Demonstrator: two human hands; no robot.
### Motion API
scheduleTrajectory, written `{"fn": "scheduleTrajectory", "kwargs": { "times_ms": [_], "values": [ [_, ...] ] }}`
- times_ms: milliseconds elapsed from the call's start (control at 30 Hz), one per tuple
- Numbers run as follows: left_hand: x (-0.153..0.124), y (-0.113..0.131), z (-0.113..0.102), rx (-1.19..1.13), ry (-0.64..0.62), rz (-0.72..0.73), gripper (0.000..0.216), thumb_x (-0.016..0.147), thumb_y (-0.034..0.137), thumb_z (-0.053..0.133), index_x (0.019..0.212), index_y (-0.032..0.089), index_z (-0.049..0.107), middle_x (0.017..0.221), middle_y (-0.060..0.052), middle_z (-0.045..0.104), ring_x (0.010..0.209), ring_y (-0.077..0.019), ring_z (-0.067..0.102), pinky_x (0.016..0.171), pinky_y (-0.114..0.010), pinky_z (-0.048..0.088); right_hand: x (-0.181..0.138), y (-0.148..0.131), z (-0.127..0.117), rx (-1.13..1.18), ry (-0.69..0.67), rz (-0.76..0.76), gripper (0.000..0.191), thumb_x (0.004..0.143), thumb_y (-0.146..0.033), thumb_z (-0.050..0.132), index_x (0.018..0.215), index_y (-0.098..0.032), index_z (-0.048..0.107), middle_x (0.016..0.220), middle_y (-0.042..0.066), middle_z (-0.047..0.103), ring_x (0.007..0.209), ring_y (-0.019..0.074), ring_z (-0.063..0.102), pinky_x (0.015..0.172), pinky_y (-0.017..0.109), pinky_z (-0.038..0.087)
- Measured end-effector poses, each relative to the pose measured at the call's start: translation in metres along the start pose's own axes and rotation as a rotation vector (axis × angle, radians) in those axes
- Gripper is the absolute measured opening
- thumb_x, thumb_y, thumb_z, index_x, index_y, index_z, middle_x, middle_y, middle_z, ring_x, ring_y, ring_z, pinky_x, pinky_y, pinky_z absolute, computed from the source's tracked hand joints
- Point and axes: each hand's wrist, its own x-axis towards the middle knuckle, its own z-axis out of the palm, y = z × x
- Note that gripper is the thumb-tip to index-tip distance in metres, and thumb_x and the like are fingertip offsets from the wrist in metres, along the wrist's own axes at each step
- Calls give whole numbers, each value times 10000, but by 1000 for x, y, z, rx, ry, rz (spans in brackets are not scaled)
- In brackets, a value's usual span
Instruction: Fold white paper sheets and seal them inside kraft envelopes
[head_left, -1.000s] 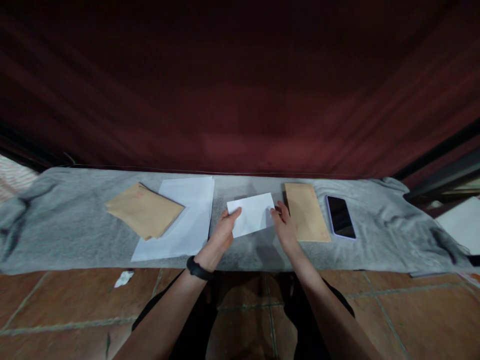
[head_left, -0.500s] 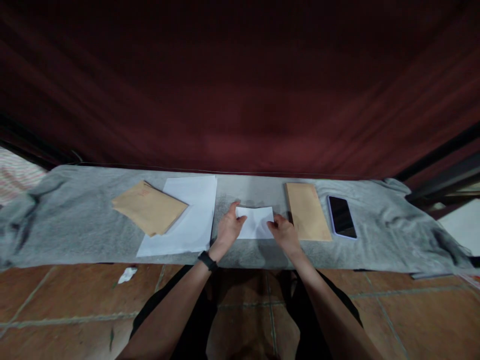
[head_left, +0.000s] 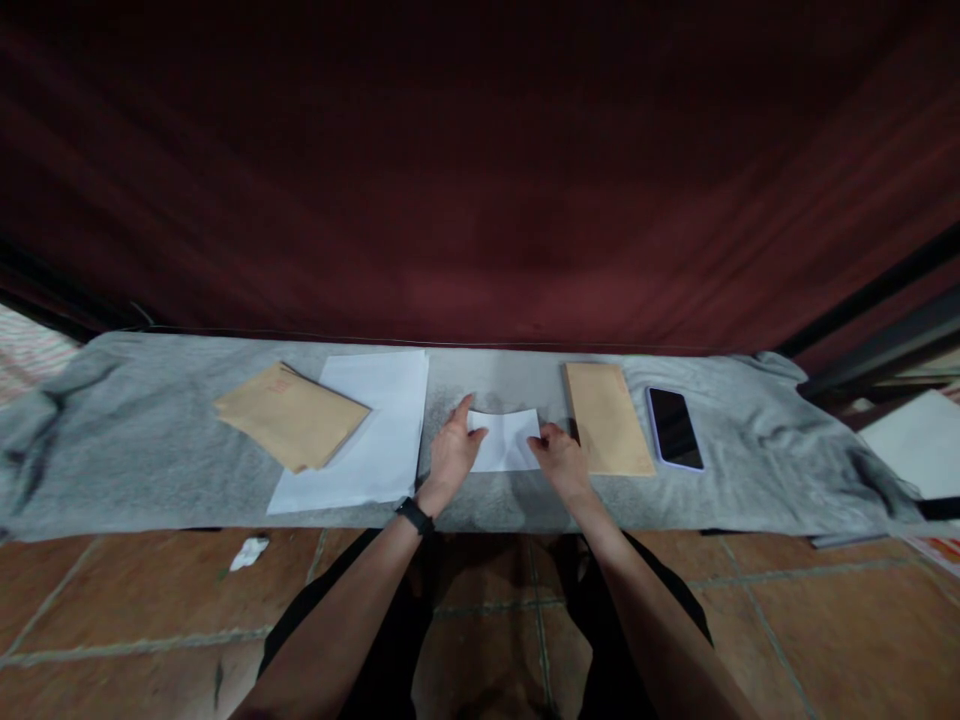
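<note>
Between my hands is a small white folded sheet of paper (head_left: 502,445), lying low over the grey cloth. My left hand (head_left: 453,450) grips its left edge, thumb on top and fingers behind. On the opposite edge my right hand (head_left: 559,457) pinches the paper between thumb and curled fingers. A faint crease runs down the sheet, and its top edge bows slightly. Just right of my right hand lies a stack of brown envelopes (head_left: 611,420). To the left of my left hand sits a pile of larger white paper (head_left: 390,430), with more brown envelopes (head_left: 292,415) fanned partly over it.
A phone (head_left: 675,428) in a light purple case lies right of the envelope stack. Grey cloth (head_left: 765,450) covers the narrow bench. Dark red fabric (head_left: 480,200) hangs behind it. A crumpled white scrap (head_left: 249,553) is on the tiled floor (head_left: 150,580).
The view has shifted slightly, so everything sits a little further left. Both hands keep their hold on the paper's edges; the left index finger looks a bit more extended.
</note>
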Motion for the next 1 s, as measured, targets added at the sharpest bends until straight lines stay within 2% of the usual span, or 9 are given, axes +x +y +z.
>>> {"fn": "scheduleTrajectory", "kwargs": {
  "times_ms": [100, 233, 367, 467, 633, 733, 800, 867, 1000],
  "values": [
    [-1, -1, -3, -38, 29, 29, 648, 890, 208, 646, 1495, 201, 415, 1314, -153, 624, 1047, -283, 687, 914, -388, 549, -1, 0, 0, 11, 1, -6, 222, 966, -345, 554, 1069, -204, 691, 940, 75, 771, 907, 234, 731, 753, 286, 482],
    [-9, 0, -4, -67, 92, 189, 545, 915, 153, 551, 1454, 165, 472, 1465, -158, 511, 1329, -284, 528, 1125, -415, 435, -3, 1, 1, 6, 12, 7, 224, 969, -339, 543, 1056, -198, 693, 953, 92, 774, 921, 244, 732, 761, 295, 485],
    [-35, 4, 10, -75, -44, 368, 466, 999, 250, 452, 1453, 151, 477, 1569, -156, 420, 1450, -266, 402, 1190, -439, 368, -5, 1, 2, 8, 13, -3, 226, 973, -340, 536, 1053, -195, 689, 974, 92, 776, 948, 235, 733, 784, 286, 491],
    [-62, 11, 24, 64, -149, 480, 515, 1018, 345, 445, 1495, 151, 431, 1615, -149, 357, 1517, -284, 282, 1221, -504, 297, -6, 0, 3, -9, 16, -10, 238, 977, -338, 532, 1089, -186, 677, 1002, 95, 775, 975, 230, 732, 809, 284, 498],
    [-83, 18, 30, 264, -164, 486, 625, 1029, 489, 385, 1525, 109, 389, 1629, -167, 312, 1533, -284, 239, 1247, -530, 215, -10, -2, 4, -45, 27, 13, 258, 980, -322, 525, 1140, -170, 660, 1004, 114, 767, 984, 237, 731, 845, 305, 507],
    [-87, 12, 25, 318, -167, 448, 653, 1022, 513, 384, 1534, 107, 376, 1629, -175, 302, 1531, -287, 239, 1248, -523, 212, -15, -3, 4, -46, 99, -5, 312, 988, -296, 496, 1231, -143, 619, 1057, 136, 746, 1003, 248, 718, 882, 331, 514],
    [-90, 5, 22, 335, -147, 423, 680, 1014, 519, 397, 1548, 101, 348, 1630, -181, 296, 1531, -289, 235, 1245, -512, 226, -20, -5, 5, -22, 189, -94, 364, 986, -261, 483, 1303, -113, 585, 1164, 179, 708, 1092, 282, 677, 957, 385, 502],
    [-95, -1, 21, 338, -116, 414, 694, 1010, 508, 400, 1558, 91, 319, 1628, -188, 295, 1532, -285, 230, 1241, -497, 247, -26, -9, 10, 22, 238, -248, 421, 988, -253, 477, 1374, -100, 549, 1302, 208, 646, 1216, 311, 607, 1051, 445, 459],
    [-102, -6, 23, 333, -70, 421, 646, 1003, 378, 393, 1560, 64, 299, 1616, -198, 319, 1529, -277, 238, 1235, -478, 270, -40, -16, 30, 37, 143, -537, 492, 1044, -337, 374, 1490, -150, 464, 1541, 137, 483, 1425, 251, 444, 1179, 454, 359]
  ]
}}
